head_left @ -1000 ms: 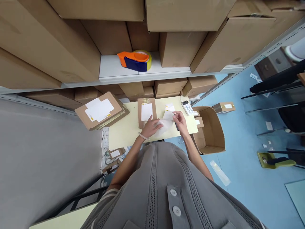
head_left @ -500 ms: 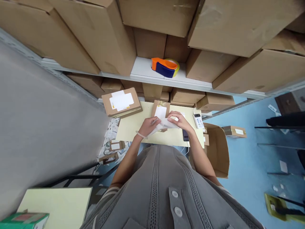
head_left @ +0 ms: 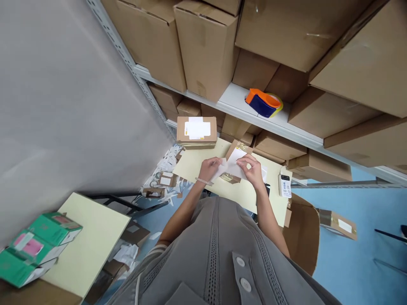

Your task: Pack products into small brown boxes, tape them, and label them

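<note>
My left hand [head_left: 209, 170] is closed, pinching a thin white slip of paper [head_left: 220, 168]. Across from it, my right hand [head_left: 251, 170] has thumb and fingertips together on the edge of a white label sheet [head_left: 234, 168]. Whether slip and sheet are still joined, I cannot tell. Both hands are above a small cardboard box [head_left: 231, 149] on the pale yellow table [head_left: 188, 166]; shiny brown tape shows on the box, and the papers partly cover it. To the left of my hands stands a larger taped carton [head_left: 181, 131] with white labels on top.
Shelves of cartons [head_left: 205, 51] rise behind the table, with an orange and blue tape dispenser [head_left: 263, 103] on one. A white device [head_left: 285, 186] lies at the table's right. Green boxes [head_left: 52, 228] sit on a side table. An open carton [head_left: 300, 233] stands right.
The view has swung left, so the scene sits further right and more green boxes show. The white paper between my hands has changed shape, a slip standing up at the left hand.
</note>
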The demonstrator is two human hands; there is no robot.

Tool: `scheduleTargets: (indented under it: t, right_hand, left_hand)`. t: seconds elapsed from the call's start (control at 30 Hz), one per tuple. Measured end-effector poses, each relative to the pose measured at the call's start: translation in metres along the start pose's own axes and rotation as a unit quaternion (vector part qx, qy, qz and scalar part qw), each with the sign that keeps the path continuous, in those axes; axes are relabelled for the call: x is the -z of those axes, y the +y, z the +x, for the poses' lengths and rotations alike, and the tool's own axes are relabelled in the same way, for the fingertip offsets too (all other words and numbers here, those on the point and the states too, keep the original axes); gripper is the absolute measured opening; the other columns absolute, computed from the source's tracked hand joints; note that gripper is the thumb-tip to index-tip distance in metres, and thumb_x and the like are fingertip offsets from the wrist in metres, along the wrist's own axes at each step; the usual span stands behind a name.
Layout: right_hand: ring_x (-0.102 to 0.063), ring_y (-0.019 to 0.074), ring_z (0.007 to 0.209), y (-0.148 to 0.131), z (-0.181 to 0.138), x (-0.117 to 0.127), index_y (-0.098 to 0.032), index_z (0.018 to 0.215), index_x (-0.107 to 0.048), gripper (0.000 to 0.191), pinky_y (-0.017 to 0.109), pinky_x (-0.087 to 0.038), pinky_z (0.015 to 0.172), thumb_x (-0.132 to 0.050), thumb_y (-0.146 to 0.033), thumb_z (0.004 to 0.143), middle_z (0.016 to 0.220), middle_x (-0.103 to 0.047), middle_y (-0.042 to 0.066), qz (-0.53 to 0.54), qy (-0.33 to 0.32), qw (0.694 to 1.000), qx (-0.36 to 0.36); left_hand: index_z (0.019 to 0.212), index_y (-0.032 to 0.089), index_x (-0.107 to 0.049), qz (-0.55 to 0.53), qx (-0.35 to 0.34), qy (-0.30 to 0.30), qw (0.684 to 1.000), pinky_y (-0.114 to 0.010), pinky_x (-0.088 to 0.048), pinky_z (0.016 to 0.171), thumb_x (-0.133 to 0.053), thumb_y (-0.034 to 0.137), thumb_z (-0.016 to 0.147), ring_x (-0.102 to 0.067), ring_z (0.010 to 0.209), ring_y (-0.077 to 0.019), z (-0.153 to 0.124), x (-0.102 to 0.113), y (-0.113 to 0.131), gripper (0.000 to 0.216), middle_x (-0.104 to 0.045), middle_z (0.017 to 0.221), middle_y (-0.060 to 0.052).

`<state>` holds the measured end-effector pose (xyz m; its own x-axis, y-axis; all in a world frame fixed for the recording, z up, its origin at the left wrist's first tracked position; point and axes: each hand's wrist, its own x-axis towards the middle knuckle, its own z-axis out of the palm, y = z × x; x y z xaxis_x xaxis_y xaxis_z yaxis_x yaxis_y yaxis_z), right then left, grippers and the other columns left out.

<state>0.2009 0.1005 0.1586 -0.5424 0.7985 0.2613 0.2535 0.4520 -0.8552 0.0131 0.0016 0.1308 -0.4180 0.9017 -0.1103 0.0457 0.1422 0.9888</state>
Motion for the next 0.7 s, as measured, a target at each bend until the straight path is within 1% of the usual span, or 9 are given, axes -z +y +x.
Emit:
scheduleTargets:
  t: [0.07,0.13,0.3,0.37,0.47,0.53,0.6,0.63,0.7]
  right_hand:
    - [-0.057,0.0217,0.081,0.001,0.0,0.006,-0.026,0.078,-0.071,0.022,0.036,-0.044,0.081,-0.063,-0.044,0.087,0.081,-0.063,0.003,-0.001,0.049,0.999,-0.005]
    - [-0.057,0.0214,0.082,0.004,0.0,0.017,-0.024,0.078,-0.069,0.024,0.035,-0.044,0.081,-0.063,-0.046,0.086,0.082,-0.063,0.003,-0.004,0.09,0.996,-0.013]
    - [-0.058,0.0197,0.083,0.016,-0.003,0.033,-0.022,0.079,-0.068,0.023,0.034,-0.044,0.081,-0.065,-0.044,0.084,0.082,-0.063,0.002,0.018,0.091,0.995,-0.035]
    - [-0.057,0.0192,0.082,0.019,-0.005,0.03,-0.022,0.08,-0.068,0.022,0.033,-0.044,0.08,-0.066,-0.043,0.084,0.083,-0.063,0.002,0.035,0.084,0.995,-0.046]
    - [-0.057,0.0193,0.082,0.021,-0.007,0.022,-0.022,0.081,-0.068,0.023,0.033,-0.044,0.079,-0.066,-0.044,0.084,0.083,-0.064,0.002,0.045,0.072,0.994,-0.063]
    - [-0.058,0.0194,0.082,0.02,-0.007,0.018,-0.022,0.081,-0.069,0.023,0.033,-0.044,0.08,-0.066,-0.044,0.084,0.084,-0.064,0.002,0.042,0.061,0.995,-0.065]
    - [-0.058,0.0193,0.082,0.017,-0.008,0.014,-0.022,0.081,-0.069,0.022,0.033,-0.044,0.081,-0.066,-0.044,0.084,0.084,-0.065,0.002,0.038,0.047,0.996,-0.06]
    - [-0.058,0.0192,0.082,0.015,-0.008,0.013,-0.023,0.081,-0.069,0.021,0.033,-0.044,0.081,-0.065,-0.043,0.084,0.084,-0.065,0.002,0.035,0.04,0.997,-0.058]
    - [-0.058,0.0192,0.082,0.011,-0.009,0.009,-0.023,0.081,-0.069,0.02,0.033,-0.044,0.081,-0.065,-0.042,0.085,0.084,-0.066,0.002,0.03,0.031,0.998,-0.056]
  left_hand:
    - [0.066,0.017,-0.059,-0.026,0.012,0.093,0.995,-0.024,-0.04,0.058,-0.056,0.051,0.078,-0.049,0.062,-0.0127,0.002,0.022,-0.011,0.035,-0.056,0.065,0.001]
    - [0.073,0.018,-0.06,-0.037,0.029,0.188,0.981,-0.023,-0.04,0.057,-0.058,0.052,0.077,-0.048,0.062,-0.0125,0.001,0.052,-0.023,0.035,-0.057,0.067,0.001]
    - [0.067,0.019,-0.051,0.01,0.063,0.348,0.935,-0.021,-0.033,0.053,-0.051,0.055,0.084,-0.039,0.055,-0.011,-0.012,0.14,-0.044,0.04,-0.041,0.056,0.004]
    - [0.067,0.019,-0.049,0.107,0.075,0.42,0.898,-0.023,-0.035,0.058,-0.049,0.049,0.088,-0.043,0.058,-0.0133,-0.017,0.169,-0.046,0.037,-0.041,0.056,0.004]
    - [0.08,0.019,-0.056,0.27,0.104,0.499,0.817,-0.032,-0.042,0.076,-0.047,0.039,0.092,-0.057,0.079,-0.0223,-0.023,0.2,-0.042,0.025,-0.056,0.071,-0.004]
    - [0.097,0.018,-0.058,0.346,0.114,0.512,0.778,-0.042,-0.04,0.091,-0.049,0.038,0.092,-0.057,0.102,-0.0295,-0.024,0.208,-0.036,0.022,-0.063,0.096,-0.012]
    - [0.111,0.017,-0.055,0.39,0.105,0.512,0.758,-0.05,-0.035,0.1,-0.054,0.039,0.09,-0.049,0.119,-0.0349,-0.023,0.203,-0.029,0.03,-0.057,0.119,-0.018]
    - [0.115,0.016,-0.054,0.397,0.091,0.506,0.76,-0.052,-0.033,0.102,-0.056,0.04,0.089,-0.046,0.123,-0.0365,-0.022,0.195,-0.025,0.035,-0.053,0.126,-0.02]
    - [0.117,0.016,-0.053,0.376,0.042,0.46,0.804,-0.053,-0.034,0.104,-0.058,0.04,0.088,-0.045,0.125,-0.0361,-0.018,0.166,-0.019,0.038,-0.051,0.128,-0.02]
